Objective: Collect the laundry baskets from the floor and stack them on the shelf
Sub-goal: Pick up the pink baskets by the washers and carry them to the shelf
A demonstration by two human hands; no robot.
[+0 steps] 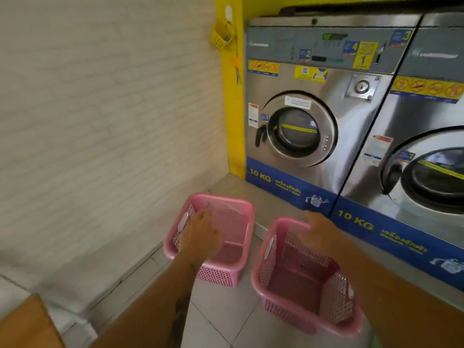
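Two empty pink plastic laundry baskets stand on the tiled floor. The left basket [233, 222] sits near the wall; the right basket [301, 285] is closer to me, in front of the washing machines. My left hand [200, 234] reaches down over the left basket's opening, fingers apart, and I cannot tell if it touches the rim. My right hand [319, 232] hovers over the far rim of the right basket, fingers spread, holding nothing. No shelf is in view.
Two steel front-loading washing machines [313, 109] stand on a raised step [253, 197] at right. A pale brick-pattern wall [100, 121] runs along the left. A wooden surface corner [22, 322] shows at bottom left. A small yellow basket [221, 36] hangs on the yellow pillar.
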